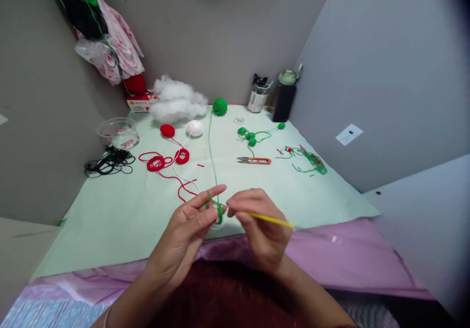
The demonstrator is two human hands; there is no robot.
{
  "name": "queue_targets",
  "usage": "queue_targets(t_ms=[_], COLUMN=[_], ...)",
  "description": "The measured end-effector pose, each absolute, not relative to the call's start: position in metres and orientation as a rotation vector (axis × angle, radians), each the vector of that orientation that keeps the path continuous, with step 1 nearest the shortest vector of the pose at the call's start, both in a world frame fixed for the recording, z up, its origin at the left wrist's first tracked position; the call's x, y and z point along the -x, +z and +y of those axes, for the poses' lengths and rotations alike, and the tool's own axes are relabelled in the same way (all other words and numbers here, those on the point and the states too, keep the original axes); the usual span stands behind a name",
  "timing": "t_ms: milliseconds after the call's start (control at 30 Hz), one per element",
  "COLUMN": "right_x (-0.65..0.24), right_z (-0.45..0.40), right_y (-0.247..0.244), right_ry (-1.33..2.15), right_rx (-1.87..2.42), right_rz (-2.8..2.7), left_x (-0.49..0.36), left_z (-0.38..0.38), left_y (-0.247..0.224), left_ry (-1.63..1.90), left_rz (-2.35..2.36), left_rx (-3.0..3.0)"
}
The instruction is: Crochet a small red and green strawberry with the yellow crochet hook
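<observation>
My left hand [191, 222] pinches a small green crochet piece [220, 214] between thumb and fingers, with green yarn looped over its raised index finger. From there the strand runs up the table to a green yarn ball [220, 106]. In my right hand [262, 225] is a crochet hook with a yellow handle [270, 219], its tip reaching the green piece. The handle's far end is blurred. Something pale and round shows just under the green piece, too covered to name.
Orange thread snips [254, 161] lie beyond my right hand, near green crocheted pieces [250, 136] and yarn scraps [312, 159]. Leftward are red yarn [156, 163], black cord [110, 161], a clear tub [119, 132] and white stuffing [178, 100]. A bottle [285, 95] stands back right.
</observation>
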State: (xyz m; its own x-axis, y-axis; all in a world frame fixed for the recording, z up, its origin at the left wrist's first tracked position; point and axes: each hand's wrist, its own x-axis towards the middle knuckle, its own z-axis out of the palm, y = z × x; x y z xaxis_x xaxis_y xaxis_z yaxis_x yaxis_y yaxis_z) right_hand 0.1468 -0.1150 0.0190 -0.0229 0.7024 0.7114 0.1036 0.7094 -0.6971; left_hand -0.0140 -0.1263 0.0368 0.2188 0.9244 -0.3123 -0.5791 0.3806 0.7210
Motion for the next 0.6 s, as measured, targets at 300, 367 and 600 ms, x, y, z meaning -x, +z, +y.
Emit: queue_targets(t_ms=[300, 367, 600], right_x=[-0.133, -0.130, -0.128], right_z=[-0.100, -0.100, -0.102], right_y=[0.012, 0.009, 0.006], right_ry=[1.234, 1.239, 1.154], right_rx=[0.649, 0.654, 0.725], right_rz=[-1.040, -1.035, -1.172], left_x=[0.013, 0.010, 0.012], left_z=[-0.124, -0.125, -0.123], left_y=[0.024, 0.022, 0.024], left_ry=[1.275, 1.290, 1.307], left_rz=[0.960, 0.957, 0.910], left_rx=[-0.692, -0.746, -0.706])
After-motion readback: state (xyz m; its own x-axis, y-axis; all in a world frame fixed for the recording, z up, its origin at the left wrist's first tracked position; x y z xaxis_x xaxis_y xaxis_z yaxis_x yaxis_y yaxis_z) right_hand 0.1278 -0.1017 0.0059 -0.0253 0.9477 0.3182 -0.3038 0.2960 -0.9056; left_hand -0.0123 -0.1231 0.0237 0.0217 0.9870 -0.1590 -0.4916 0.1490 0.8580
